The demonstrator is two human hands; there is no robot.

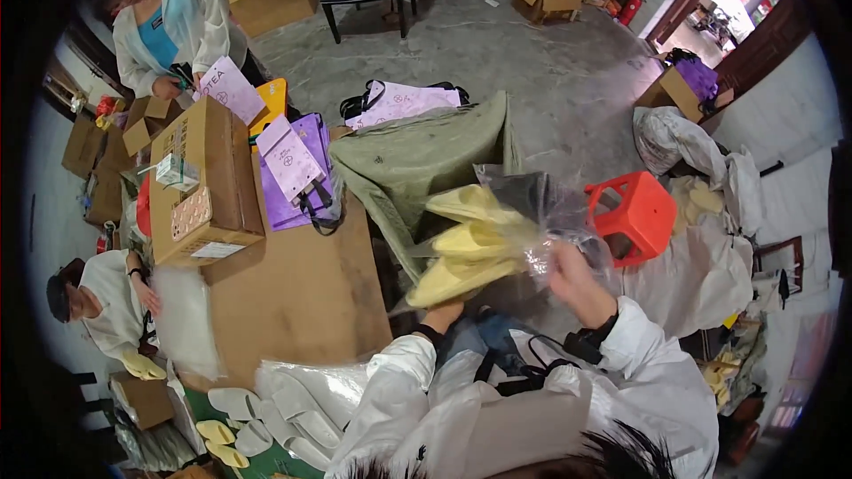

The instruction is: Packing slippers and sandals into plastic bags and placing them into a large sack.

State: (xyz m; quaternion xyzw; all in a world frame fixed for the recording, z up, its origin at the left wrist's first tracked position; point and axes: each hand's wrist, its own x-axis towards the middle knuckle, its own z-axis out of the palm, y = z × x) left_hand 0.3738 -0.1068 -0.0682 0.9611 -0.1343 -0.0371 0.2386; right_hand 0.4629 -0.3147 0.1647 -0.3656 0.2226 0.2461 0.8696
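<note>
Yellow slippers [470, 244] lie stacked together in front of me, with a clear plastic bag [519, 186] around them. My left hand [441, 315] holds the near end of the stack from below, its fingers mostly hidden behind the slippers. Gathered plastic at the bag's right end is gripped in my closed right hand [575, 282]. Both hands are raised between the cardboard-topped table and a red plastic stool [641, 213]. An olive-green cloth [417, 151] drapes over something just beyond the slippers.
A large cardboard box [200, 186] stands on the brown table [293, 302], beside purple bags [297, 168]. White slippers [293, 412] lie at lower left. One co-worker [173, 27] stands at far left; another [111, 302] is at left. White sacks [692, 275] line the right.
</note>
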